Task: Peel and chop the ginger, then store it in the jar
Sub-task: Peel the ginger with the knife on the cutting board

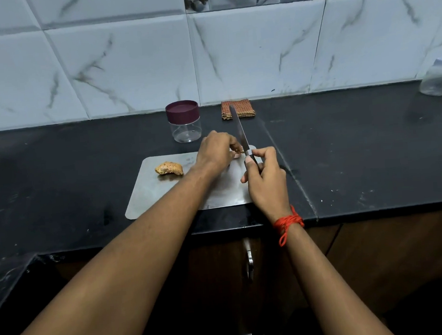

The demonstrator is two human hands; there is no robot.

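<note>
Pinched in the left hand (215,152), over the far right of the flat steel cutting board (149,195): a small tan piece of ginger (237,150), mostly hidden. Just right of it, seemingly touching, the long steel-bladed knife (239,130), clasped by the right hand (264,180), blade running near to far. Further left, a knobbly tan ginger lump (168,168); beyond, a clear jar with a maroon lid (183,123).

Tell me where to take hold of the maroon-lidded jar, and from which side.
Take the jar round its clear body just under the maroon lid, coming from the left front. It stands upright and round on the counter with its left side free, while the knife is at work to its right.
</note>
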